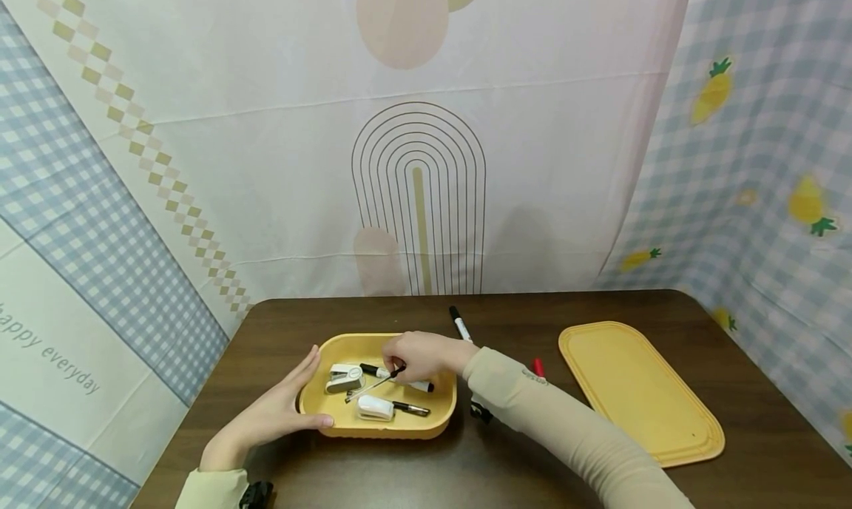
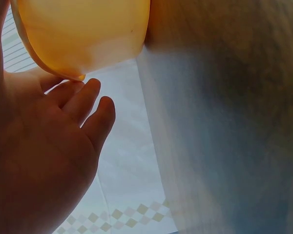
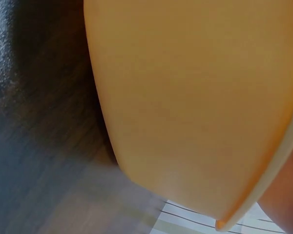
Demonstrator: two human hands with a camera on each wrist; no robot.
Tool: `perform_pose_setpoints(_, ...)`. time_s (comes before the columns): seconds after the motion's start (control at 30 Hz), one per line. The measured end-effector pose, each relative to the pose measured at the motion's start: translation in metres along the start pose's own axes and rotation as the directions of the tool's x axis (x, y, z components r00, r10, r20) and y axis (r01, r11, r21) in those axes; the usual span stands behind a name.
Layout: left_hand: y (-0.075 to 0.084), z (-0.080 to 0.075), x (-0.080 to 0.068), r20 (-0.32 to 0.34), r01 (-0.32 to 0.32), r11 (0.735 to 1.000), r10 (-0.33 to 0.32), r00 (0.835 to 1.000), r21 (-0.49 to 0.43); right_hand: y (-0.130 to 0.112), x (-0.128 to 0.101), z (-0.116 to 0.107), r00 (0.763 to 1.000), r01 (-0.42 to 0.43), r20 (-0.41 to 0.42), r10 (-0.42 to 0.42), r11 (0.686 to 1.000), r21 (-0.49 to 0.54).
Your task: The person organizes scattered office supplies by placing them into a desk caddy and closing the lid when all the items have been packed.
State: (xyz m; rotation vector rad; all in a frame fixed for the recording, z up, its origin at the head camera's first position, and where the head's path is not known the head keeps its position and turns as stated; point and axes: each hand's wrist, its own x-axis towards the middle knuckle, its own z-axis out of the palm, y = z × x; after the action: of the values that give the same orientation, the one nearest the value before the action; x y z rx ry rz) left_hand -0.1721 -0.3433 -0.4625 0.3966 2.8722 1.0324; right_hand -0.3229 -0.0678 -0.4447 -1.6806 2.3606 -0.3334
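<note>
A right hand [image 1: 421,356] pinches a slim, dark-ended stick [image 1: 374,386] over a yellow box [image 1: 382,433], a stapler [image 1: 345,378] to that hand's left; the left hand [image 1: 281,405], fingers extended, touches the rim.

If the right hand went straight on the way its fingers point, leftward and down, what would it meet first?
Beyond the thin pen it holds, the right hand would probably meet the black-and-white marker first, then the grey-and-white stapler; its height above them is unclear.
</note>
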Motion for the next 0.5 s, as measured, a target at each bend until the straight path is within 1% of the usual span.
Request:
perform_pose_setpoints(0.37,0.0008,0.0002,-0.001,0.003,0.007,1.0,-0.007,1.0,-0.003,-0.0013,0.0001,0.0025,1.0,-0.009,0.007,0.009,1.0,-0.009)
perform_pose_setpoints(0.5,0.0015,0.0003,-0.001,0.003,-0.003,1.0,0.003,1.0,-0.009,-0.0015,-0.0001,0.0033,1.0,-0.007,0.01,0.007,1.0,-0.022)
